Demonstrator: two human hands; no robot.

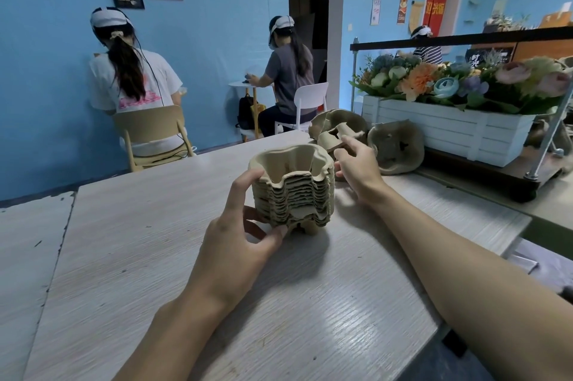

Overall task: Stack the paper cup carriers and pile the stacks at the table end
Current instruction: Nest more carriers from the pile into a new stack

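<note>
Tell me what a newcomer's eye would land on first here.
First, the tall stack of nested pulp cup carriers in the middle of the table, gripped by the left hand. Just behind it, the right hand reaches with spread fingers toward loose carriers at the far end, beside a white planter box full of colourful flowers.

Your left hand [238, 225] grips the near-left side of the stack [297, 191], forefinger curled at its rim and thumb pressed low against its front. Your right hand [359, 163] hovers just beyond the stack's right side, fingers loosely spread, forearm outstretched.
</note>
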